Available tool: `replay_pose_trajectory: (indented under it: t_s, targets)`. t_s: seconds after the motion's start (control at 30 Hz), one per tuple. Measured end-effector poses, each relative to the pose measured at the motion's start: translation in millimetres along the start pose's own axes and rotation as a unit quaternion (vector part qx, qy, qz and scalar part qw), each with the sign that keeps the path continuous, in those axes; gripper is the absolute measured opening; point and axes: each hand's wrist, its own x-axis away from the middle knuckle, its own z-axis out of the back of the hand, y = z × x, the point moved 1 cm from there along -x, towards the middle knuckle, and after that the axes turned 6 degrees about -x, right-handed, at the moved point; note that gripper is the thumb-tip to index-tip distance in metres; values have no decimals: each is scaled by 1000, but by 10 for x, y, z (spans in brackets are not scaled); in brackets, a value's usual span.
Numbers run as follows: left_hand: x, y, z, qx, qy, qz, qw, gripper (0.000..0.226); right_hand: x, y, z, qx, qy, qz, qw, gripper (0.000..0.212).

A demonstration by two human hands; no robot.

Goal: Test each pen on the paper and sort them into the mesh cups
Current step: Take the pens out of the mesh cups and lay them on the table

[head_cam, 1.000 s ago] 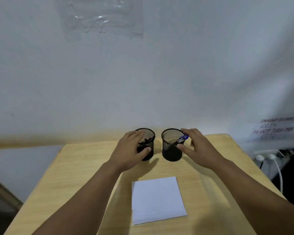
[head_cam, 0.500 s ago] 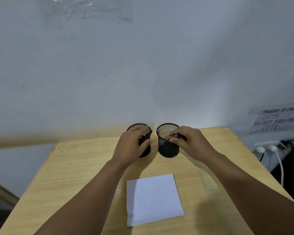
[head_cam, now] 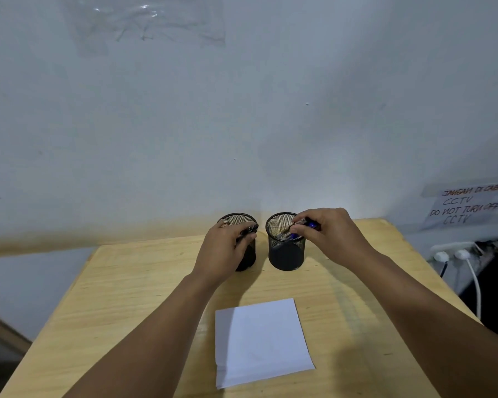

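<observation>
With the right hand [head_cam: 332,237] pinching a blue pen [head_cam: 306,226] over the right mesh cup [head_cam: 285,248] and the left hand's fingers [head_cam: 246,238] clamping black pens against the left mesh cup [head_cam: 246,254], either light cup could tip.

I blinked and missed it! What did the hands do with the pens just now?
The right hand moved its blue pen over the right mesh cup, tip now dipping inside. The left hand kept its grip on the left mesh cup. Cups and paper stayed put.
</observation>
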Motion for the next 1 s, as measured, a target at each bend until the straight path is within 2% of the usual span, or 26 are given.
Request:
replay_pose_trajectory:
  t_s: [0.17,0.27,0.43,0.6,0.7,0.87,1.0]
  targets:
    - [-13,101,149,79,21,11,997,21,69,-183,159,12,21,44,999,14]
    - [0,183,310,110,46,-14,993,24,109,-299,262,12,53,72,996,19]
    - [208,238,620,108,84,-61,989,33,247,-505,308,-11,84,126,988,22]
    - [672,30,831,83,111,-75,987,32,407,-748,42,-46,71,166,983,23]
    - [1008,-203,881,54,98,-51,992,32,476,-857,-289,-54,56,177,981,17]
    - [1509,-621,951,-32,43,-23,998,29,594,-1018,-930,-80,-6,195,977,22]
    - [1773,-790,994,-88,6,0,996,33,662,-1085,-1347,-48,-57,203,976,14]
